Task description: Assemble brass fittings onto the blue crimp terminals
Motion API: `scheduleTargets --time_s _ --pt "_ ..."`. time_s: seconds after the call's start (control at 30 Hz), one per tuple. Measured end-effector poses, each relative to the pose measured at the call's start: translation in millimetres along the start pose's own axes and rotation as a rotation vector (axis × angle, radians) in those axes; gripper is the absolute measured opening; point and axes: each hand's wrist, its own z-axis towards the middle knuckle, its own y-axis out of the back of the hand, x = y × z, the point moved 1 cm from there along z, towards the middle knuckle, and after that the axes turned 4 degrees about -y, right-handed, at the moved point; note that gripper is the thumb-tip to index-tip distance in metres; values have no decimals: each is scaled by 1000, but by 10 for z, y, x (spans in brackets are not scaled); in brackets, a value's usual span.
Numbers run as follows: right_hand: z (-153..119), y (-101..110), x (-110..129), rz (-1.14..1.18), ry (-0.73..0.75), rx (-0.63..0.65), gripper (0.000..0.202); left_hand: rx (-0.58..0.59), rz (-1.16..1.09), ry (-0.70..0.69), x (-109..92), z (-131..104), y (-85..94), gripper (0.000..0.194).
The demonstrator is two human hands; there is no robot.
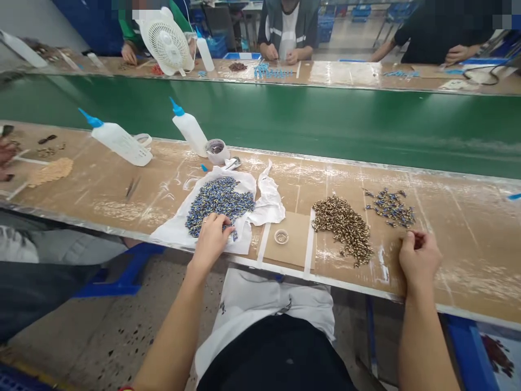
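My left hand (pixel 212 238) is at the near edge of a pile of small blue-and-yellow pieces (pixel 217 198) on white paper (pixel 171 231). Its thumb and forefinger are pinched together, with a small blue piece (pixel 235 235) at their tips. On the right, my right hand (pixel 421 258) rests at the board with its fingers curled closed; whatever they may hold is hidden. Just beyond it lies a smaller group of blue-and-brass pieces (pixel 391 207). A heap of tiny brass-coloured parts (pixel 344 228) lies between my hands, beside a small clear round dish (pixel 281 237) on a cardboard square (pixel 288 255).
Two white bottles with blue nozzles, one upright (pixel 190 133) and one tilted (pixel 121 143), stand behind the paper near a tape roll (pixel 217 151). Tweezers (pixel 131 188) lie left. Beyond runs a green belt (pixel 325 119); several people work across it near a white fan (pixel 165 41).
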Motion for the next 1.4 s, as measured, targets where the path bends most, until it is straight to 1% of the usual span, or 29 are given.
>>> scheduleTargets --time_s 0.2,0.37,0.5,0.63,0.73,1.0,1.1,1.17,1.23,1.3,1.4 --pt "-319 41 23 -6 -13 -12 28 31 9 -121 62 65 26 7" --pt "-654 61 139 -30 -35 -47 29 43 23 -240 113 76 71 5" --pt "-791 66 239 -55 -48 -80 31 56 8 -304 155 102 101 5" --pt "-805 66 277 -76 -57 -98 32 65 -24 -336 187 151 116 8" --pt "-794 60 265 -82 -62 -97 33 56 -54 -334 220 195 124 12" --pt "-762 73 254 -109 -62 -102 31 14 -195 -266 341 303 99 23" --pt "-755 82 274 -107 -57 -91 30 -24 -251 -239 365 309 128 26" --pt "-753 84 280 -106 -55 -85 28 -37 -298 -225 342 290 169 28" --pt "-750 82 281 -106 -55 -82 28 -3 -326 -219 275 252 207 28" --pt "-748 79 280 -105 -58 -78 28 75 -339 -233 171 199 224 26" --pt "-747 75 285 -102 -59 -76 31 208 -377 -297 -17 120 197 19"
